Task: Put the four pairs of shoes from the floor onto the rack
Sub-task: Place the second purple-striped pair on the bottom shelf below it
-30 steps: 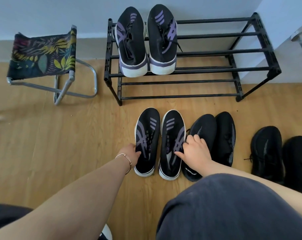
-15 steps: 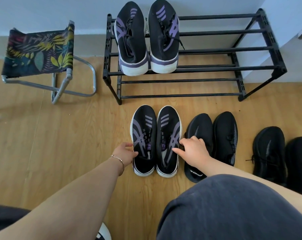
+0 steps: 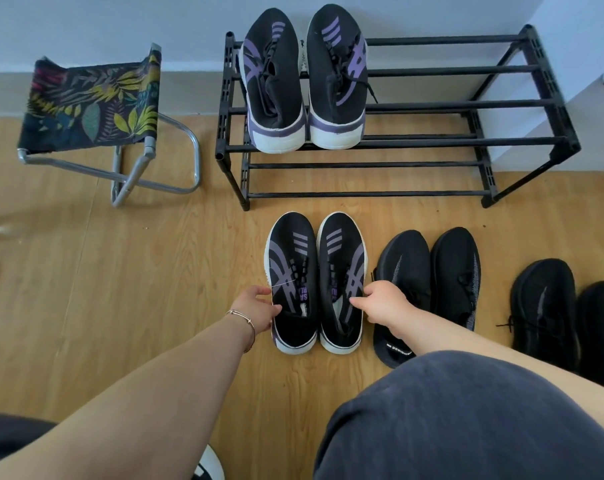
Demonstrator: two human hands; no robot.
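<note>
Flanking the purple-striped pair (image 3: 316, 282) at lower centre, heels nearest, left hand (image 3: 257, 308) and right hand (image 3: 385, 303) pinched its collars, rack (image 3: 467, 143) straight above.

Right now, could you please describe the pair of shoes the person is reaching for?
Start at the black rack against the wall. On the floor before its left end stands the black pair with purple stripes, white-soled, leftmost of three floor pairs; its neighbours are plain black.
</note>
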